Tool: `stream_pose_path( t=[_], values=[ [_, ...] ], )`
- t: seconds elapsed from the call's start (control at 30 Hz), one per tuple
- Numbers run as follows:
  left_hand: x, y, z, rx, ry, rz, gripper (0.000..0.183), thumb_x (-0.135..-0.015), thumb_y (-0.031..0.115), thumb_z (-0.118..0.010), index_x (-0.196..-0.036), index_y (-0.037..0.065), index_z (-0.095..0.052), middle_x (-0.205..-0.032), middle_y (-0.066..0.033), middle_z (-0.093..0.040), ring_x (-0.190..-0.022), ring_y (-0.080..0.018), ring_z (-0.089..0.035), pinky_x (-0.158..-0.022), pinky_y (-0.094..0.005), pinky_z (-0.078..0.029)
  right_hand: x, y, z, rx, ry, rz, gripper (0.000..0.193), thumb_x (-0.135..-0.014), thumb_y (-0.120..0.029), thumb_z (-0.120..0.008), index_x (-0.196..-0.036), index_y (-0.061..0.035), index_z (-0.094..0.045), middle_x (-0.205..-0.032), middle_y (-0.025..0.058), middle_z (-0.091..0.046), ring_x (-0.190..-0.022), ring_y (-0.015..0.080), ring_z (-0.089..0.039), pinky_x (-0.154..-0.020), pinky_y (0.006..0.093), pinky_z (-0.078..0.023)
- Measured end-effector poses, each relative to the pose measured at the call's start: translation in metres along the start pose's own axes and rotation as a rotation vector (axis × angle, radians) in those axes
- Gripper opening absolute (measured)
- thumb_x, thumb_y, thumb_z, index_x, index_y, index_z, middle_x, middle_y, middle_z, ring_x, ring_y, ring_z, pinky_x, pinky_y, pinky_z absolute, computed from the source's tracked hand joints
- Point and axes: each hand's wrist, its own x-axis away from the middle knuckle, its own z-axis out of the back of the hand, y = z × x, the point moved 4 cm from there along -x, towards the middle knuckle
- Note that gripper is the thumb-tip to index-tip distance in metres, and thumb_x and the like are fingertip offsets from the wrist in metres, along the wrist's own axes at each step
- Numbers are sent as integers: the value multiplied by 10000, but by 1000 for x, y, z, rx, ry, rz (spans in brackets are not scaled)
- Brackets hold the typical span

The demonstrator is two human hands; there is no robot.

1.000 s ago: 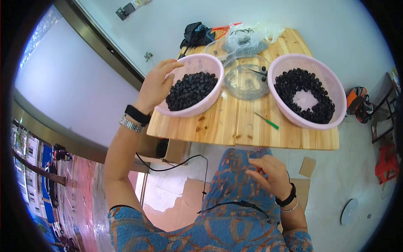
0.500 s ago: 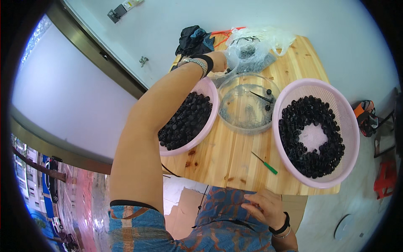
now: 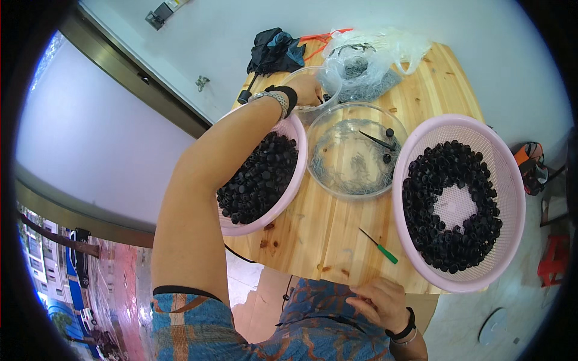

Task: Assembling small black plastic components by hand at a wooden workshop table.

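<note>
My left hand (image 3: 308, 90) reaches far across the table into a clear plastic tub (image 3: 333, 84), its fingers curled together beside small black caps (image 3: 326, 97). What its fingertips hold, if anything, is hidden. Below that forearm stands a pink mesh basket (image 3: 303, 157) heaped with black caps (image 3: 265, 174). By the table's front edge, low over my lap, my right hand (image 3: 384, 304) hovers with loosely bent fingers apart, holding nothing. A small green-handled screwdriver (image 3: 387, 254) lies on the wood just beyond it.
A shallow round clear tray (image 3: 346, 195) holds thin metal pins, black tweezers (image 3: 378, 140) and a few caps. At the right stands another pink basket (image 3: 510, 180) with black caps ringed around its bare centre. Behind are a plastic bag (image 3: 361, 66) and a folded dark umbrella (image 3: 274, 51).
My left hand has shifted slightly left and lower within the tub's opening. The view has shifted a little, and my right hand keeps about the same pose.
</note>
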Motion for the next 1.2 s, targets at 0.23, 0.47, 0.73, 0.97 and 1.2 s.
stream_pose_path(
  t=[0.23, 0.47, 0.73, 0.97, 1.2],
  values=[
    [39, 6, 36, 686, 154, -41, 256, -793, 54, -596, -1043, 1, -595, -859, -32, -627, -709, -87, -584, -626, -220, -453, 3, -8, 2, 23, -3, -9, 249, -704, -156, -723, -907, -65, -612, -648, 56, -571, -563, 206, -551, -491, 292, -423],
    [135, 47, 73, 930, 337, -98, 257, -831, 67, -592, -1055, -36, -520, -917, -77, -624, -748, -98, -596, -683, -219, -479, 2, -44, 16, 125, 6, 71, 240, -699, -143, -720, -887, -47, -606, -639, 61, -559, -570, 215, -539, -497, 308, -411],
    [277, 106, 63, 1362, 201, -177, 208, -815, 7, -583, -1016, -24, -542, -921, -68, -607, -786, -99, -577, -708, -233, -480, -67, -95, 47, 556, 77, 255, 133, -738, -130, -645, -827, -48, -588, -679, 104, -537, -621, 290, -528, -553, 377, -419],
    [362, 135, -25, 1894, -178, -111, 229, -854, -12, -508, -1083, 8, -512, -960, -87, -601, -788, -115, -588, -692, -232, -493, -196, -65, 34, 856, -200, 111, 117, -737, -146, -578, -769, -36, -596, -717, 134, -595, -707, 309, -581, -609, 389, -451],
    [404, 149, -118, 2202, -464, 48, 242, -886, 40, -501, -1127, 18, -509, -1006, -93, -589, -817, -123, -584, -704, -231, -490, -263, 9, -16, 1302, -586, -199, 180, -652, -207, -702, -706, -41, -659, -687, 117, -640, -690, 263, -628, -608, 376, -490]
  ],
)
